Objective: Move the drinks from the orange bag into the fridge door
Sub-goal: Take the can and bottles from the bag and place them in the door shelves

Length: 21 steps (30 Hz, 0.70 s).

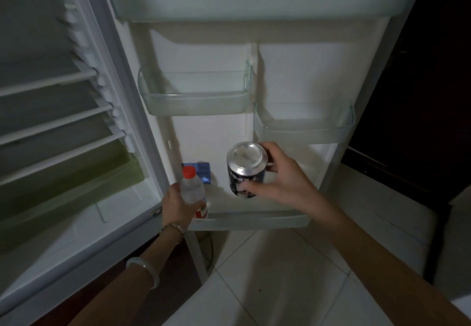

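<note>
1. Head view: an open fridge door (293, 76) fills the centre and top of the frame, its white inner panel facing the camera. The fridge's white shelves (51, 111) run down the left side.
2. Three clear bins hang on the door: a wide top bin (229, 2), a middle bin (196, 101) at centre-left, and a lower bin (303, 132) at centre-right.
3. At lower centre, the bottom door shelf (249, 221) juts out above the tiled floor (254, 274).
4. The right grip (283, 183) curls fingers and thumb round a dark-printed can (246, 170), silver top tilted toward the camera, above the bottom door shelf.
5. The left grip (178, 206) wraps a clear, red-capped bottle (192, 188), upright at that shelf's left end. Whether its base rests there cannot be told.
6. A small blue label (204, 173) shows just behind the cap.
</note>
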### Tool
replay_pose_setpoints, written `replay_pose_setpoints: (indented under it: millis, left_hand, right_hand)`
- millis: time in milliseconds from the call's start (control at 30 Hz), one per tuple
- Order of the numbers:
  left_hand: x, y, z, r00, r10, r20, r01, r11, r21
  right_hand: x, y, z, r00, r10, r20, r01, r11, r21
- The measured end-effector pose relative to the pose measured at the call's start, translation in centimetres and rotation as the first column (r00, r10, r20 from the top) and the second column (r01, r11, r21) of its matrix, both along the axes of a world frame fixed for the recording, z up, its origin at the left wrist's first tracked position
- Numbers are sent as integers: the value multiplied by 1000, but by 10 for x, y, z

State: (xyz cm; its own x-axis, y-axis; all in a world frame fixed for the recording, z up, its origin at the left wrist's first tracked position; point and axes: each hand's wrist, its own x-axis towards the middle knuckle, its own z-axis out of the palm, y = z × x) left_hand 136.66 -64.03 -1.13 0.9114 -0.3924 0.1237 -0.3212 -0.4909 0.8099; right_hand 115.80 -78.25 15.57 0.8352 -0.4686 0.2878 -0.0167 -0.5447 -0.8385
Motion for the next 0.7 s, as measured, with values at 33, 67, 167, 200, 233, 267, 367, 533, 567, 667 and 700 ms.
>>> replay_pose_setpoints:
  millis: [33, 67, 167, 200, 233, 267, 367, 533, 567, 667, 700]
  left_hand:
    - [-4, -1, 7, 1000, 8, 10, -8, 999, -34]
    - [-9, -2, 17, 999, 16, 32, -14, 998, -60]
    - [-19, -8, 52, 972, 47, 232, -31, 997, -70]
    - [-20, -9, 64, 955, 42, 294, -25, 998, -60]
    - [-22, -11, 75, 940, 25, 340, -7, 999, -54]
    - [-25, -12, 87, 929, 2, 371, 18, 999, -50]
    - [-27, -17, 109, 895, -85, 438, 104, 994, -20]
    - [-34, -23, 119, 849, -269, 454, 259, 962, 86]
    - [-36, -24, 120, 840, -297, 454, 278, 954, 110]
    - [-42, -26, 123, 822, -317, 473, 287, 948, 137]
    - [-44, -26, 125, 822, -317, 473, 287, 948, 136]
  right_hand:
    - [-1, 0, 11, 1000, 19, 22, -19, 1000, -1]
    - [-2, -2, 21, 998, 34, 43, -34, 999, -3]
    - [-4, -7, 48, 994, 54, 95, -53, 999, -12]
    - [-4, -9, 56, 992, 53, 112, -52, 999, -10]
    - [-4, -11, 63, 991, 53, 126, -52, 999, -11]
    - [-5, -13, 70, 989, 51, 137, -50, 999, -12]
    - [-8, -23, 94, 980, 11, 197, -6, 1000, -23]
    - [-11, -60, 127, 950, -155, 272, 161, 987, -1]
    - [-10, -67, 129, 952, -179, 248, 187, 982, -8]
    - [-2, -82, 126, 963, -229, 142, 234, 972, -23]
    - [2, -86, 122, 969, -225, 106, 229, 973, -25]
